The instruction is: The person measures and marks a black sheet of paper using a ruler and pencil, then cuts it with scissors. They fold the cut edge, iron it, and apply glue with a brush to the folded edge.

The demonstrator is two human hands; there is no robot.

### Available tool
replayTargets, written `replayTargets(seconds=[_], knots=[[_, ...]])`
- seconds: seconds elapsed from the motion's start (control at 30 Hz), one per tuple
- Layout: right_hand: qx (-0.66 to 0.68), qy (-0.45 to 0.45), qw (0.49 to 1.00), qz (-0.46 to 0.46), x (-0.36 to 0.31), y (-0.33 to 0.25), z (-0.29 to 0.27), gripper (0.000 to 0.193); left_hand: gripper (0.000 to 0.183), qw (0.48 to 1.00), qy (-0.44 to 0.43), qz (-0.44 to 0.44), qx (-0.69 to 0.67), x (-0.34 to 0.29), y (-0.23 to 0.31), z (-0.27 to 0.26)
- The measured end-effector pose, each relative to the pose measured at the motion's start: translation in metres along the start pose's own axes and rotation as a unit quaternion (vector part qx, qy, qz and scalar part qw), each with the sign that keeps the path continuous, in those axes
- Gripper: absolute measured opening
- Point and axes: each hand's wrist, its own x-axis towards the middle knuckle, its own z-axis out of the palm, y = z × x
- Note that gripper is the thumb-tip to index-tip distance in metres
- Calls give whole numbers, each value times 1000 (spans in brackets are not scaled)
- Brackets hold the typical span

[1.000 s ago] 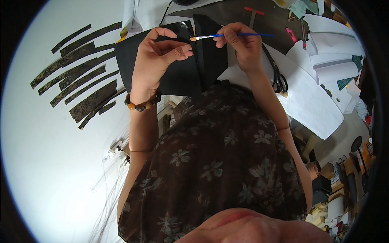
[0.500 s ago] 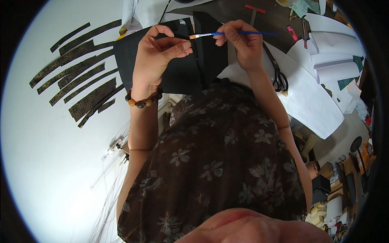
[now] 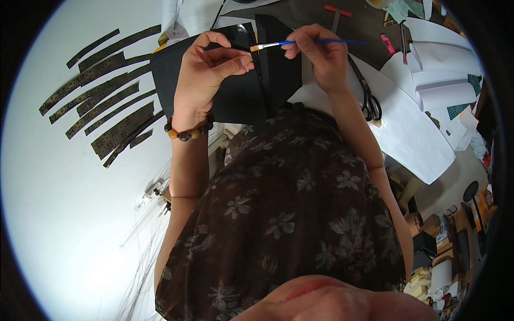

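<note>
Leftmost, patterned dark strips (image 3: 101, 112) lie on the white counter (image 3: 64, 214). My left hand (image 3: 206, 80) pinches the black sheet (image 3: 235, 91). Just right, my right hand (image 3: 318, 59) grips a blue paintbrush (image 3: 289, 43), long axis crosswise, bristles pointing left, touching the sheet's central fold.

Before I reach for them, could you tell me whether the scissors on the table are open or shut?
Shut: the scissors lie flat on white paper right of the right hand, blades together in one dark line.
</note>
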Motion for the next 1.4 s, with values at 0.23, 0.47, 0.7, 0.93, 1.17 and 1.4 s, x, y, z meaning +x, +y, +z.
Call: replayTargets(seconds=[0.23,0.47,0.7,0.93,1.17,1.4], knots=[[22,3,1000,1,-5,3,0,20,26,999,39,29,-6,6,7,1],[32,20,999,-17,-6,5,5,17,23,995,46,58,65,21,7,2],[62,-4,998,-17,-6,4,0,14,26,997,31,55,41,25,8,-1],[22,-20,999,-14,-1,3,-1,17,27,996,20,53,65,27,13,-1],[36,-30,999,-25,-1,3,-2,13,24,995,-1,55,86,28,9,-8],[44,-44,996,-62,1,7,-3,12,23,995,-9,49,92,30,6,-15]])
